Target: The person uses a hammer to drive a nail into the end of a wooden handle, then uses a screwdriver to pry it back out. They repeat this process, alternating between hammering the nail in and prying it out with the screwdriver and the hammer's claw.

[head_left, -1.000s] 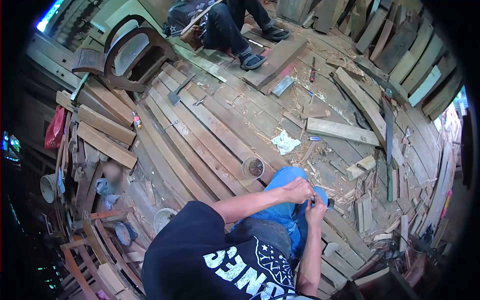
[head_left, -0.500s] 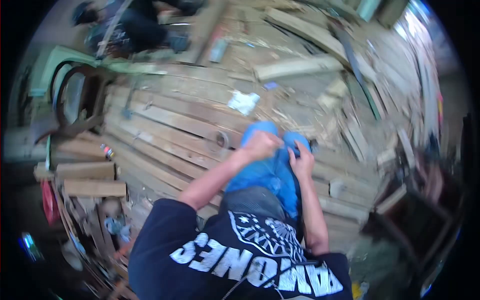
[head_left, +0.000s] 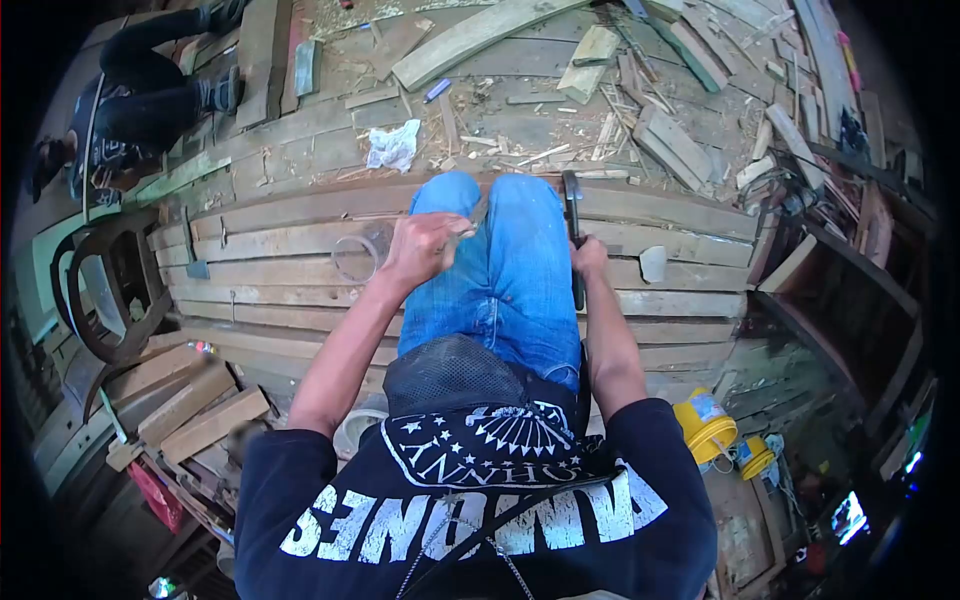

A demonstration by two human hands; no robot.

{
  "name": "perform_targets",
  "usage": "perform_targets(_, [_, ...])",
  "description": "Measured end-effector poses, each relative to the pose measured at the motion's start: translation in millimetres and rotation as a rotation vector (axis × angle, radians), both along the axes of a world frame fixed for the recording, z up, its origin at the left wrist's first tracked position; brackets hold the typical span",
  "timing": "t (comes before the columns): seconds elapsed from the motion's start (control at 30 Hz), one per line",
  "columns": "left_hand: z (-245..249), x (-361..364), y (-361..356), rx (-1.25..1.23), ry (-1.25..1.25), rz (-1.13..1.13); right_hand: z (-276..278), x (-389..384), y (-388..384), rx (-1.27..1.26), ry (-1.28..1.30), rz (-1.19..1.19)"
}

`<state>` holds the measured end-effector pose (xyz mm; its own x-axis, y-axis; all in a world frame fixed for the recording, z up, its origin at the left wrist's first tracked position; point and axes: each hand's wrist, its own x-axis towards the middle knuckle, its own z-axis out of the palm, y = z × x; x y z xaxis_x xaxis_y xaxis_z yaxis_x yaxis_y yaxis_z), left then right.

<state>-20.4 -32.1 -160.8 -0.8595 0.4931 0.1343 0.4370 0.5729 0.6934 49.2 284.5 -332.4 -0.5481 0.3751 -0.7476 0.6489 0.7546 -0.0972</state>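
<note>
My left hand (head_left: 428,247) is closed above my left knee; whatever its fingers may pinch is too small to make out. At the outer side of my right thigh, my right hand (head_left: 588,256) is wrapped around a dark hammer-like tool (head_left: 572,200). The tool stretches along the leg, its head end near the knee. A clear round container (head_left: 358,256) stands on the planks just left of my left hand. Both legs in blue jeans (head_left: 525,235) lie between the hands.
Wooden planks (head_left: 290,243) form the floor. A crumpled white cloth (head_left: 394,146), a blue object (head_left: 437,91) and scrap wood (head_left: 480,40) lie ahead. Yellow buckets (head_left: 706,425) stand at right. Another person (head_left: 150,95) is at upper left, near a dark wooden frame (head_left: 115,290).
The view has tilted and sharpened. My right hand has moved from above the right knee to the thigh's outer side and now grips the dark tool. My left hand stays closed near the left knee.
</note>
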Motion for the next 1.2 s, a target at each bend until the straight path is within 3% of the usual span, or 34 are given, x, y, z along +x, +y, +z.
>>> perform_targets(0.1, [-2.1,-2.4,-0.3,-0.023,-0.009,0.001,-9.1,-9.5,-3.4,0.01,-0.063,0.003])
perform_targets(0.23, [-3.8,-3.9,2.1,-0.032,0.005,-0.013,-11.2,-9.1,-2.2,-0.095,0.073,0.064])
perform_targets(0.3, [-5.5,-4.0,3.2,-0.024,0.018,-0.002,-10.5,-10.0,-2.2,-0.087,0.102,-0.079])
perform_targets(0.43, [-6.1,-4.6,6.7,0.023,0.034,0.014,-4.0,-25.9,10.5,-0.061,0.161,-0.106])
perform_targets(0.6, [-12.0,1.9,13.2,0.049,0.093,0.059,29.0,-5.0,30.5,-0.06,0.361,-0.082])
perform_targets(0.7, [-15.5,5.7,14.8,0.058,0.126,0.084,79.3,6.8,36.6,-0.126,0.506,-0.043])
perform_targets(0.77, [-18.2,8.1,17.3,0.077,0.163,0.104,128.0,4.7,28.4,-0.452,0.44,-0.333])
perform_targets(0.9, [-17.2,11.2,21.3,0.069,0.218,0.133,181.0,14.1,29.2,-0.389,0.397,-0.134])
perform_targets(1.07, [-18.6,14.2,25.5,0.066,0.286,0.155,254.6,22.6,-8.9,-0.382,0.663,0.164])
perform_targets(1.2, [-24.5,15.9,28.1,0.008,0.303,0.172,279.4,28.4,-35.7,-0.345,0.805,0.307])
